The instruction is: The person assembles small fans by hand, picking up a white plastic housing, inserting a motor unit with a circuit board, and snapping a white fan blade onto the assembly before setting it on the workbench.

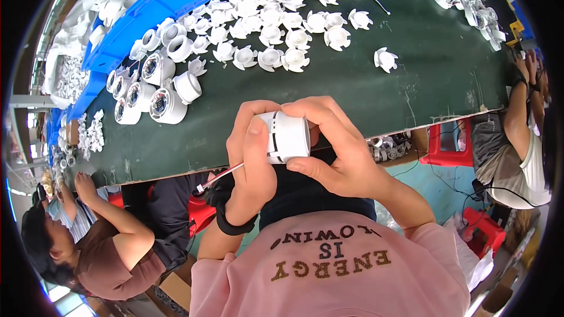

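Note:
Both hands hold a white cylindrical plastic housing (pixel 289 136) in front of my body, near the table's edge. My left hand (pixel 251 148) is closed round its left end, thumb lying along its side. On the right end, my right hand (pixel 336 147) grips with the fingers over the top and the thumb underneath. Dark slots run round the housing's middle. A thin wire lead with a small white connector (pixel 201 188) sticks out below my left hand. Small white fan wheels (pixel 270 57) lie loose across the far part of the table.
The dark green tabletop (pixel 352 94) carries several white housings with round dark insides (pixel 167 105) at left. Blue bins (pixel 153 9) with white parts stand behind them. More white rings (pixel 470 6) lie far right. Co-workers sit left and right; red stools (pixel 447 144) stand below.

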Motion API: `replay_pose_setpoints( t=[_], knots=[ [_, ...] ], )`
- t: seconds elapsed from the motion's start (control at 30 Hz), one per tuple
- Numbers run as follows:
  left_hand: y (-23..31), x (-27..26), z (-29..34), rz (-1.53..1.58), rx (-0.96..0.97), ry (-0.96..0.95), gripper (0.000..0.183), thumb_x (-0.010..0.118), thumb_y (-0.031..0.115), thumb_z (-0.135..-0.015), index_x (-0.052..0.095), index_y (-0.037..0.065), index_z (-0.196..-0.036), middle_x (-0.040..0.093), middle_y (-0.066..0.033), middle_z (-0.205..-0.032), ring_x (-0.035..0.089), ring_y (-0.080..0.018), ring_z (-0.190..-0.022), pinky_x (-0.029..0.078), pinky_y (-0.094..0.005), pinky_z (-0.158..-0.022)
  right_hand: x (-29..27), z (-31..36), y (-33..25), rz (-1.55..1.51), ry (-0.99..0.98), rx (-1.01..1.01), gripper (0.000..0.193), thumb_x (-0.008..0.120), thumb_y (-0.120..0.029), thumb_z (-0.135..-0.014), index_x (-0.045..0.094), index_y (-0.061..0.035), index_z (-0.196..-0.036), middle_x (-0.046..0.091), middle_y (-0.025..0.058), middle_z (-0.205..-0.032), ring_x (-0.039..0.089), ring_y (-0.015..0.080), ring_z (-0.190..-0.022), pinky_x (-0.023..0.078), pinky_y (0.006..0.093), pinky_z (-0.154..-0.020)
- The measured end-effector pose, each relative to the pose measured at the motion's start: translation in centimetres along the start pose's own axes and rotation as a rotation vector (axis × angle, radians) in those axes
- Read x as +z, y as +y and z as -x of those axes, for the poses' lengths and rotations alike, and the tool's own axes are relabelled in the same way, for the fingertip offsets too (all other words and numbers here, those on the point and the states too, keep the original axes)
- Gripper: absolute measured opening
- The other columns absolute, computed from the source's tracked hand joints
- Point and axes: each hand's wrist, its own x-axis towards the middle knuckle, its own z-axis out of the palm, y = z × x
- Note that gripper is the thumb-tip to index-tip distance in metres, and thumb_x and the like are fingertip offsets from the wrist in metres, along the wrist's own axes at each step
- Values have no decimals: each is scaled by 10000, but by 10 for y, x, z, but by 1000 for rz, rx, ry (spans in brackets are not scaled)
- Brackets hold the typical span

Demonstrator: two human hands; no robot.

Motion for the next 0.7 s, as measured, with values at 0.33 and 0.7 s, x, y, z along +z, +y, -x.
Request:
replay_pose_setpoints(
  t=[0.33,0.7],
  knots=[
    [10,4,8,-90,89,-40,383,340,289,-944,520,-41,-1019,581,-107,-789,525,-131,-639,397,-263,-554,20,9,12,-70,-27,-172,583,476,-264,-962,167,-10,-1386,162,279,-1463,185,394,-1370,175,469,-1096],
    [-8,-15,20,-23,34,9,344,339,289,-955,504,10,-1068,575,-77,-841,528,-140,-695,401,-268,-577,26,-1,11,-54,-219,-138,739,586,-171,-855,142,18,-1415,168,281,-1468,182,421,-1375,159,475,-1104]
  ],
)
